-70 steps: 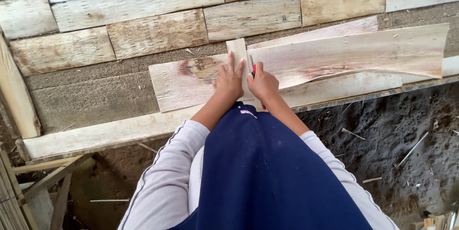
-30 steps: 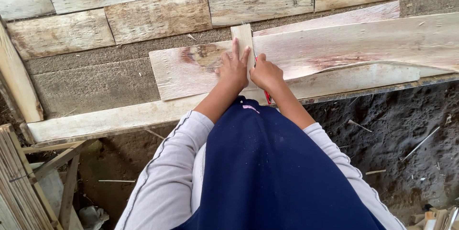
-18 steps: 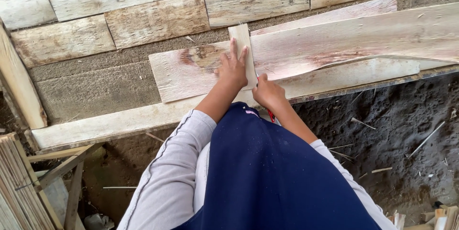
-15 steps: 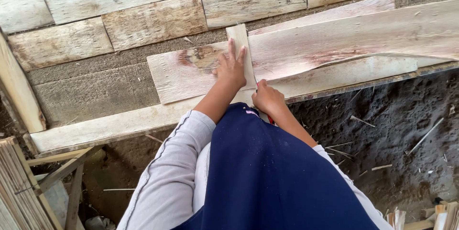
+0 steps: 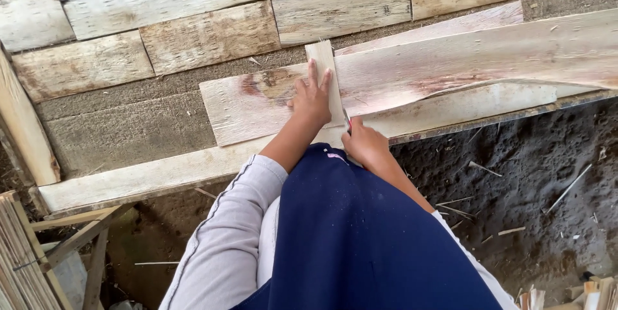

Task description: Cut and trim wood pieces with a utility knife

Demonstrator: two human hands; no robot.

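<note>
Head view, looking down on a workbench of flat timber sheets. One narrow wood strip lies across a reddish-stained veneer sheet; its long axis runs away from the person, the far end tilted slightly left, and it crosses the sheet grain at roughly a right angle. The strip sits near the middle of the frame, at the joint where that sheet meets a longer pale sheet extending right.

Left hand: flat, fingers spread, palm pressed down on the strip and the stained sheet, grasping nothing. Right hand: clenched around a small tool with a red handle, held just beside the strip's near right edge; the tool's tip is too small to make out.

Count: two hands, one strip, one tool. Two overlapping sheets lie under the hands, with a third paler board below the long one. One long plank forms the near edge of the bench. Behind, at least seven weathered boards lie in staggered rows.

Dark soil with scattered splinters lies to the right; a stack of thin slats stands at lower left.
</note>
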